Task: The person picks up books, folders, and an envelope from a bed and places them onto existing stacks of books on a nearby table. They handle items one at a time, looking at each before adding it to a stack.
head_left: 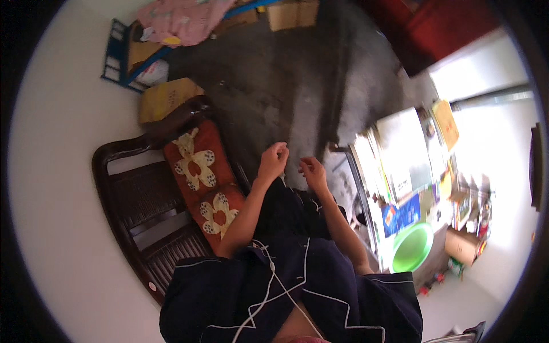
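Note:
My left hand (273,162) is raised in front of my body, its fingers curled in and thumb close to them. Whatever it may hold is too small to make out. A short way to its right, apart from it, is my right hand (313,173). Its fingers are loosely bent and spread a little, and nothing shows between them. Both hands are above my dark trousers (286,214). A white cable (270,286) hangs over my dark, white-piped top (331,286) and crosses itself at the chest.
To the left stands a dark wooden bench (143,188) with red cushions (224,182) bearing flower-like patterns. On the right, a table (364,208) carries papers, a blue packet (401,215) and a green basin (413,247). Cardboard boxes (170,98) and a blue metal frame (119,54) are farther off.

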A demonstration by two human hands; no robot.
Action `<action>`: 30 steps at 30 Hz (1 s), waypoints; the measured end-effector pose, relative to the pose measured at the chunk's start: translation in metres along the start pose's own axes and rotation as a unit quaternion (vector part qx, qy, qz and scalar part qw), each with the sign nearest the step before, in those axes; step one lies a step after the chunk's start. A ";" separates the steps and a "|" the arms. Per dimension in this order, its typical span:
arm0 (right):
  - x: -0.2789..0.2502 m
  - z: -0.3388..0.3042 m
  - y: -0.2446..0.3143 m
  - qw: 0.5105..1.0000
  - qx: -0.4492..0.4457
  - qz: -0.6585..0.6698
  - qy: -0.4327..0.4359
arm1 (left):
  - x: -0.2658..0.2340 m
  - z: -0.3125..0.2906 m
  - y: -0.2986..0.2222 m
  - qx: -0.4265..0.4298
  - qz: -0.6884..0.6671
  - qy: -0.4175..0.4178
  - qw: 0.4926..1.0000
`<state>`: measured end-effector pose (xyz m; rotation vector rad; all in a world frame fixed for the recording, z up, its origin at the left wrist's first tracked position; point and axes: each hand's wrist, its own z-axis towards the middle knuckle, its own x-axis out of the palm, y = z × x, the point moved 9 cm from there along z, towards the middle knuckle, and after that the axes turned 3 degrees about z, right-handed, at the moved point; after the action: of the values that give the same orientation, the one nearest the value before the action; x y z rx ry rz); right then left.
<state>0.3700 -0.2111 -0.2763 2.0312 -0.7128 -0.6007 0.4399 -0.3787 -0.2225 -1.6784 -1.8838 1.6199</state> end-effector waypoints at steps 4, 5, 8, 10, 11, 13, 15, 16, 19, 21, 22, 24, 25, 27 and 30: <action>0.046 0.056 0.032 0.998 -0.030 -0.015 0.061 | -0.058 0.030 0.013 -0.037 -0.044 -0.056 0.997; 0.055 0.067 0.045 0.996 -0.041 -0.020 0.079 | -0.067 0.035 0.020 -0.054 -0.047 -0.061 0.996; 0.077 0.106 0.068 0.990 -0.054 0.011 0.130 | -0.090 0.064 0.032 -0.063 -0.105 -0.096 0.988; 0.086 0.136 0.071 0.986 -0.044 0.031 0.157 | -0.103 0.083 0.040 -0.080 -0.110 -0.122 0.983; 0.090 0.153 0.077 0.985 -0.030 0.053 0.159 | -0.112 0.094 0.038 -0.086 -0.113 -0.126 0.982; 0.109 0.181 0.081 0.978 0.011 0.051 0.203 | -0.133 0.110 0.043 -0.106 -0.099 -0.175 0.974; 0.122 0.208 0.096 0.968 -0.011 0.041 0.247 | -0.147 0.128 0.047 -0.128 -0.095 -0.208 0.965; 0.119 0.237 0.090 0.970 -0.024 0.042 0.240 | -0.145 0.154 0.045 -0.145 -0.093 -0.165 0.971; 0.124 0.289 0.104 0.962 -0.045 0.016 0.269 | -0.169 0.189 0.031 -0.096 -0.097 -0.238 0.962; 0.131 0.311 0.127 0.943 -0.034 0.004 0.332 | -0.176 0.197 0.021 -0.123 -0.113 -0.270 0.948; 0.132 0.320 0.133 0.941 -0.030 -0.001 0.336 | -0.179 0.199 0.018 -0.145 -0.125 -0.285 0.939; 0.137 0.343 0.146 0.937 -0.027 -0.010 0.348 | -0.188 0.215 0.016 -0.142 -0.134 -0.308 0.931; 0.139 0.356 0.153 0.935 -0.027 0.003 0.355 | -0.186 0.221 0.017 -0.139 -0.144 -0.320 0.926; 0.146 0.373 0.174 0.927 -0.030 0.006 0.373 | -0.190 0.229 0.020 -0.164 -0.154 -0.333 0.916; 0.162 0.396 0.190 0.913 -0.004 0.012 0.407 | -0.195 0.256 0.029 -0.183 -0.176 -0.356 0.899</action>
<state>0.1813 -0.6355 -0.3357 2.0101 -0.2214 0.2779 0.3519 -0.6887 -0.2493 -0.7507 -2.7697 1.9597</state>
